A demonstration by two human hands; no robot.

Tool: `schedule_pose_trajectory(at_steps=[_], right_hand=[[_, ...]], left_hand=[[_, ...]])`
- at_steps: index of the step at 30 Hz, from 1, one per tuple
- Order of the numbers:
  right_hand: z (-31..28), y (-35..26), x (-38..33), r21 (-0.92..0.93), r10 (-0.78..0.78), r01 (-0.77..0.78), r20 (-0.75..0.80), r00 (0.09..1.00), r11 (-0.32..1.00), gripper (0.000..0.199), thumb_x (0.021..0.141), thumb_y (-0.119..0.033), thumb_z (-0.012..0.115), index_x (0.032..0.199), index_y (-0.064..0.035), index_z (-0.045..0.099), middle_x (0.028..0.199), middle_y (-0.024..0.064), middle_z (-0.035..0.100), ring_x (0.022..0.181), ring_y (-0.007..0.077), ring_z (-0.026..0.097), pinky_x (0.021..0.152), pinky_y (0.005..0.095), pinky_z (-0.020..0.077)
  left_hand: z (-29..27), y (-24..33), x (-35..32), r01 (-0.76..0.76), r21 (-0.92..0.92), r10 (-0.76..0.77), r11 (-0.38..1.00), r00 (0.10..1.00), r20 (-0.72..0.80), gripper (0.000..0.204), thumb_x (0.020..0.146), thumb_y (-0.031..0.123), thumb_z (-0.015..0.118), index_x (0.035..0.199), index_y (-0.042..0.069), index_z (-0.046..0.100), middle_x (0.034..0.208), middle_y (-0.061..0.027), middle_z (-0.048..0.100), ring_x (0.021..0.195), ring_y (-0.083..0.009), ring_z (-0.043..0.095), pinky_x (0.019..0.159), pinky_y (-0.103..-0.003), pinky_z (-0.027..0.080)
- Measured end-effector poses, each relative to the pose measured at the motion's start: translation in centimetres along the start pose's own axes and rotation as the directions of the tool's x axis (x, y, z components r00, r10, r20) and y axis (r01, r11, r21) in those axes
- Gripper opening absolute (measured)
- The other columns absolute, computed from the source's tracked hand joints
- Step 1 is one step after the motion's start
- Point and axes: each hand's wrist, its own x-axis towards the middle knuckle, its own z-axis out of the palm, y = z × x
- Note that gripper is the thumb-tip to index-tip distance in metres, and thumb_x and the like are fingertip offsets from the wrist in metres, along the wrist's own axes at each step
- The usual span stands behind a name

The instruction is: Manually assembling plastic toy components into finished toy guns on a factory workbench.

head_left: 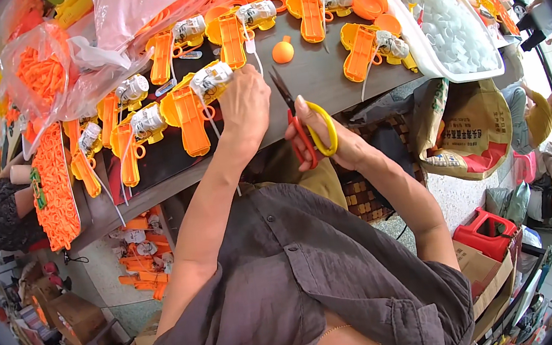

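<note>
My right hand (pixel 341 140) holds scissors (pixel 312 130) with one red and one yellow handle loop. Their dark blades point away from me, tips slightly apart, beside my left hand (pixel 245 107). That hand is closed at the white-wrapped barrel end of an orange-and-yellow toy gun (pixel 192 117); its fingertips are hidden, so what they grip does not show. A thin white strap (pixel 250 43) hangs from another toy gun (pixel 231 39) down to the fingers. Several similar toy guns, many with dangling straps, lie around on the dark table (pixel 318 69).
A white tub (pixel 424 58) of translucent pieces stands far right, above a paper sack (pixel 470 124). Orange rings fill a tray (pixel 54 189) at left, near another person (pixel 1 206). A round orange piece (pixel 282 51) lies mid-table. Plastic bags (pixel 43 70) and orange parts crowd the back.
</note>
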Motion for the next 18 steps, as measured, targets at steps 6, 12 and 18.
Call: schedule_pose_trajectory(at_steps=[6, 12, 18], right_hand=[[1.3, 0.5, 1.0, -0.001, 0.017, -0.017, 0.053, 0.998, 1.000, 0.075, 0.091, -0.073, 0.034, 0.094, -0.0004, 0.051, 0.067, 0.0056, 0.048, 0.057, 0.0128, 0.052, 0.055, 0.0308, 0.0560], [2.4, 0.7, 1.4, 0.002, -0.021, 0.020, 0.048, 0.999, 1.000, 0.074, 0.090, -0.073, 0.035, 0.093, -0.0006, 0.051, 0.066, 0.0057, 0.047, 0.058, 0.0127, 0.051, 0.055, 0.0313, 0.0561], [2.4, 0.6, 2.1, -0.021, -0.011, 0.013, 0.060, 0.998, 1.000, 0.071, 0.092, -0.070, 0.034, 0.092, -0.0010, 0.051, 0.065, 0.0048, 0.047, 0.054, 0.0117, 0.051, 0.051, 0.0293, 0.0547]], left_hand=[[-2.0, -0.2, -1.2, 0.049, -0.293, -0.068, 0.955, 0.996, -0.054, 0.016, 0.093, 0.012, 0.056, 0.091, -0.002, 0.050, 0.075, -0.0221, 0.063, 0.072, -0.0385, 0.065, 0.062, -0.046, 0.051], [-1.9, -0.6, -2.0, 0.098, -0.339, -0.125, 0.936, 0.990, -0.059, 0.016, 0.092, 0.014, 0.060, 0.097, -0.001, 0.058, 0.081, -0.0203, 0.066, 0.077, -0.0389, 0.065, 0.068, -0.046, 0.049], [-1.6, -1.1, -2.0, 0.079, -0.355, -0.119, 0.932, 0.989, -0.092, 0.017, 0.092, 0.014, 0.059, 0.100, -0.001, 0.060, 0.085, -0.0206, 0.067, 0.079, -0.0387, 0.065, 0.070, -0.045, 0.050]])
